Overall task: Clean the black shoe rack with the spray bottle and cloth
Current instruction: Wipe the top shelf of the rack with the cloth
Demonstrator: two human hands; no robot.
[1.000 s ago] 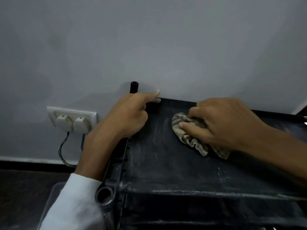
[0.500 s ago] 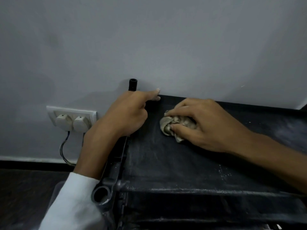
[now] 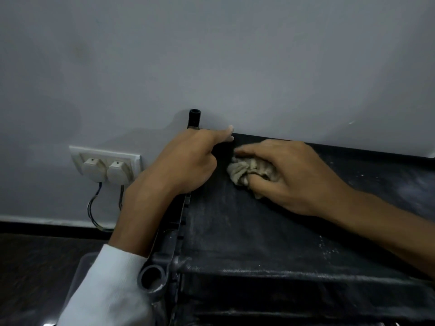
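Black shoe rack (image 3: 259,231), matte and dust-streaked, is bearing the right hand (image 3: 289,177) gripping crumpled beige cloth (image 3: 242,169), left hand (image 3: 186,165) curling over its rail (image 3: 175,222).

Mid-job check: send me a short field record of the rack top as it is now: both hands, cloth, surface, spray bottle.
left hand: rests on the shoe rack's back-left corner, index finger straight along the back rail; grip unclear
right hand: holds the bunched cloth, pressing it on the rack top near that corner
surface: whitish dusty streaks and specks toward the front and right
spray bottle: not in view
nearby: wall socket with two plugs, left of the rack
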